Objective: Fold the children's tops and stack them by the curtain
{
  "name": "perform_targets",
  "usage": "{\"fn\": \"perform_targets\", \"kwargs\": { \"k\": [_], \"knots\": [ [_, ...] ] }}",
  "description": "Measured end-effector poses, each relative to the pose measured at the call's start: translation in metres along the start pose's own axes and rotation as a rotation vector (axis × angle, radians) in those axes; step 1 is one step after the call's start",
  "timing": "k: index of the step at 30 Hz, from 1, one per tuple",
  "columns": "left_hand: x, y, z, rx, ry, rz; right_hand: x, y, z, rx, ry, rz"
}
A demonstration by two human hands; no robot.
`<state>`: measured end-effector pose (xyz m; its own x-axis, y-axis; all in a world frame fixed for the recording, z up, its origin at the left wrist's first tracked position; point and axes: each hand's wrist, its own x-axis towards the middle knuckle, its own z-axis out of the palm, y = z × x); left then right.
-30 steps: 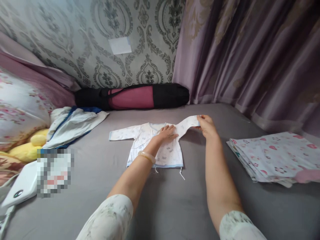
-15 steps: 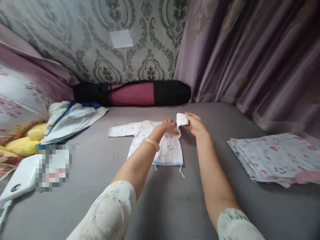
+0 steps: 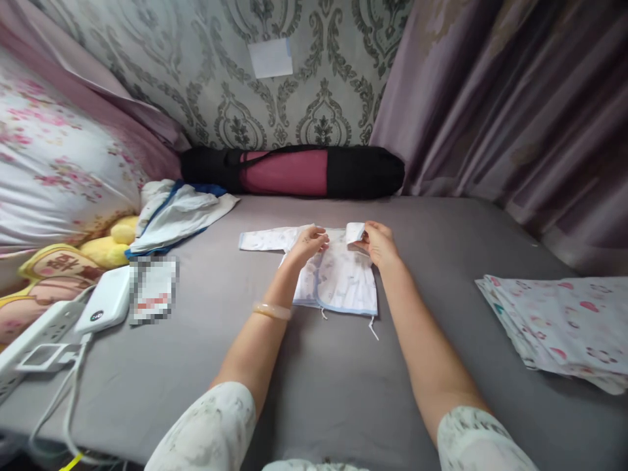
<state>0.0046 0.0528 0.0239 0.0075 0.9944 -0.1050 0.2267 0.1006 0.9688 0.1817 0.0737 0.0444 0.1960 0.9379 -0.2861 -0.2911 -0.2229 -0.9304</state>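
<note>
A small white baby shirt (image 3: 343, 284) with light-blue edging and a faint print lies spread on the grey sheet, its ties hanging from the hem. Its left-hand sleeve (image 3: 260, 240) stretches straight out to the side. The right-hand sleeve (image 3: 354, 233) is turned inward over the shirt, and my right hand (image 3: 379, 243) pinches its cuff. My left hand (image 3: 309, 244), with a pale bangle on the wrist, hovers at or rests on the shirt near the left shoulder. Its fingers are loosely apart and hold nothing.
Folded printed cloths (image 3: 559, 327) lie at the right. A black and maroon long bag (image 3: 284, 171) lies along the wall. To the left are a crumpled white and blue cloth (image 3: 186, 219), a white power bank (image 3: 105, 297), a power strip (image 3: 44, 333) with cables, and a floral pillow (image 3: 63, 150).
My left hand has left the shirt's right side and moved left toward the other shoulder. My right hand still holds the sleeve, now folded further inward. The camera view has shifted.
</note>
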Motion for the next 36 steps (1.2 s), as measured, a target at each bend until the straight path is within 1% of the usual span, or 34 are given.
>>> {"fn": "perform_targets", "kwargs": {
  "k": [2, 5, 8, 11, 14, 16, 19, 21, 23, 24, 26, 29, 32, 36],
  "knots": [
    [-0.007, -0.005, 0.000, -0.080, 0.019, -0.028, -0.002, 0.010, 0.008, 0.015, -0.015, 0.010],
    [-0.011, -0.009, 0.005, -0.102, 0.045, -0.047, -0.007, 0.021, 0.018, 0.021, -0.075, 0.034],
    [-0.010, -0.009, 0.010, -0.072, 0.094, -0.075, -0.008, 0.020, 0.019, 0.007, -0.153, 0.039],
    [-0.008, -0.012, 0.010, -0.046, 0.124, -0.067, -0.004, 0.008, 0.006, -0.011, -0.138, -0.026],
    [-0.005, -0.017, 0.009, -0.003, 0.104, 0.010, 0.006, -0.005, -0.016, -0.062, -0.059, -0.104],
    [-0.001, -0.020, 0.009, 0.049, 0.099, 0.065, 0.013, -0.010, -0.030, -0.106, 0.005, -0.140],
    [0.003, -0.020, 0.009, 0.141, 0.154, 0.166, 0.022, -0.008, -0.045, -0.197, 0.096, -0.178],
    [0.005, -0.019, 0.009, 0.194, 0.197, 0.235, 0.026, -0.003, -0.047, -0.355, 0.128, -0.240],
    [0.006, -0.019, 0.007, 0.238, 0.209, 0.270, 0.026, 0.005, -0.043, -0.614, 0.118, -0.338],
    [0.006, -0.019, 0.006, 0.257, 0.207, 0.274, 0.024, 0.009, -0.040, -0.756, 0.091, -0.391],
    [0.006, -0.022, 0.005, 0.297, 0.206, 0.267, 0.018, 0.019, -0.033, -1.009, -0.006, -0.489],
    [0.007, -0.026, 0.003, 0.355, 0.206, 0.262, 0.005, 0.033, -0.024, -1.283, -0.166, -0.590],
    [0.010, -0.029, 0.003, 0.407, 0.201, 0.267, -0.004, 0.043, -0.019, -1.458, -0.251, -0.613],
    [0.013, -0.032, 0.003, 0.524, 0.208, 0.242, -0.007, 0.049, -0.019, -1.535, -0.267, -0.594]
  ]
}}
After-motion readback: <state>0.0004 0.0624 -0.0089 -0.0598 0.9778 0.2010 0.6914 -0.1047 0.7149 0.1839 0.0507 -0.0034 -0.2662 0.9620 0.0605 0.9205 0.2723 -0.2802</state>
